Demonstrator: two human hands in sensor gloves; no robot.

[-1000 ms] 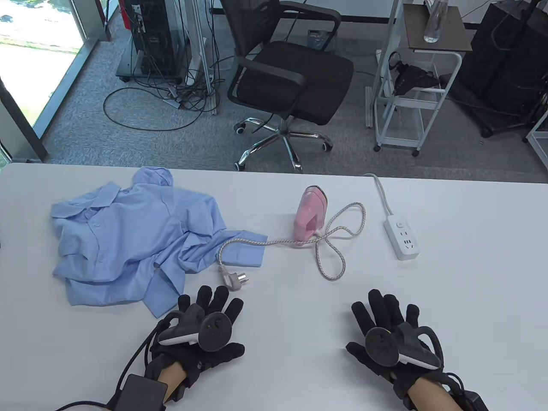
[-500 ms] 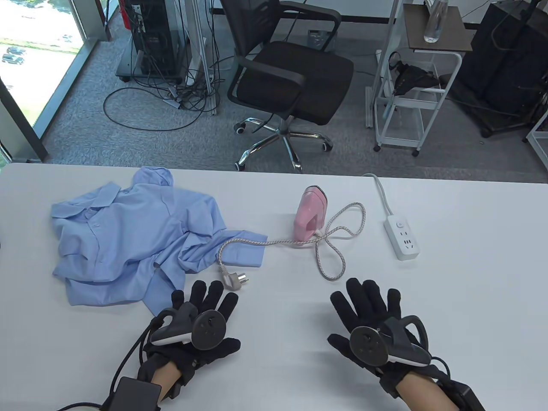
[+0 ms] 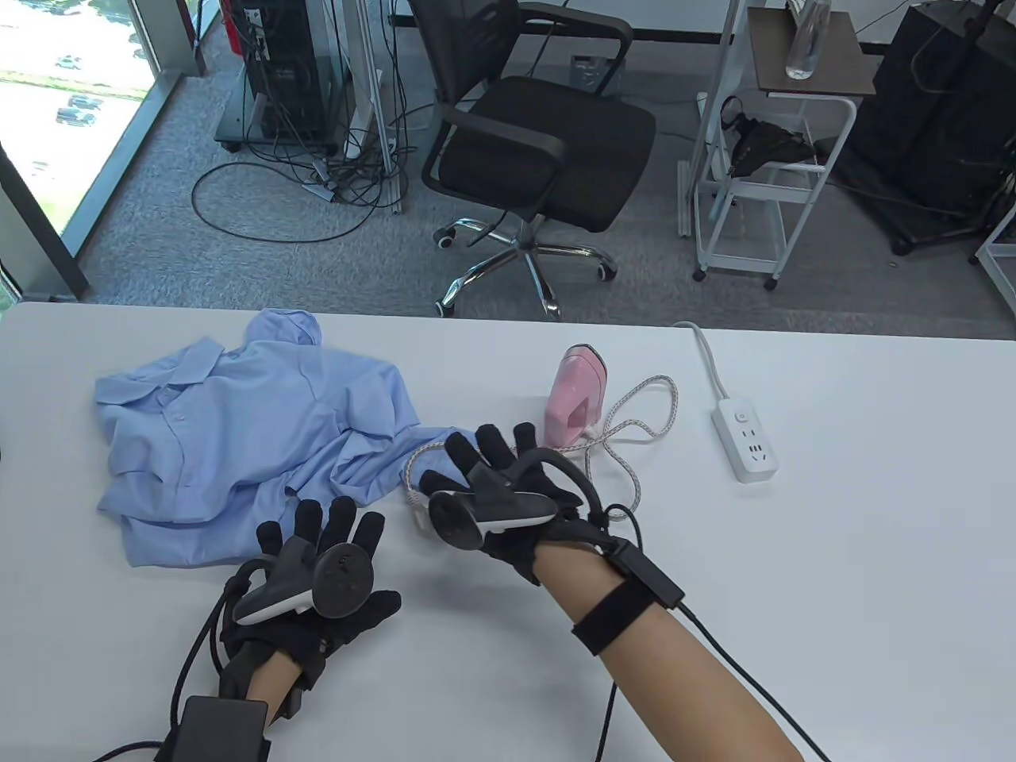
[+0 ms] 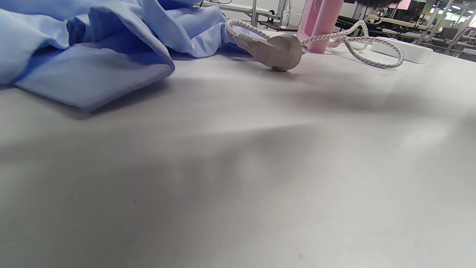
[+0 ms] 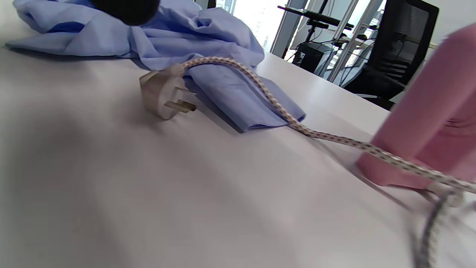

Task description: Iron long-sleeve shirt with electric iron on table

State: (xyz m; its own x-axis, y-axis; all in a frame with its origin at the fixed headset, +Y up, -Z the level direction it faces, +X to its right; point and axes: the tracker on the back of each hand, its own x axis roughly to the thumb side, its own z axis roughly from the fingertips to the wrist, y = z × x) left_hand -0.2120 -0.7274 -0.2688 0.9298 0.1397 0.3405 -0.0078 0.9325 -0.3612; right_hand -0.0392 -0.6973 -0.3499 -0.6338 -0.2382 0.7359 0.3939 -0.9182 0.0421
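Two gloved hands are over the white tabletop (image 3: 833,556): your left hand (image 3: 317,575) lies flat near the front edge with its fingers (image 3: 337,520) spread apart and holding nothing, their tips just beside the hem of the crumpled blue shirt (image 3: 238,429) on the left half. Your right hand (image 3: 496,496) reaches across above the braided cord (image 3: 635,405) and its plug (image 5: 161,95), fingers (image 3: 484,444) apart and gripping nothing as far as the table view shows. The pink iron (image 3: 575,393) stands upright just beyond that hand, with the white power strip (image 3: 746,440) well to its right.
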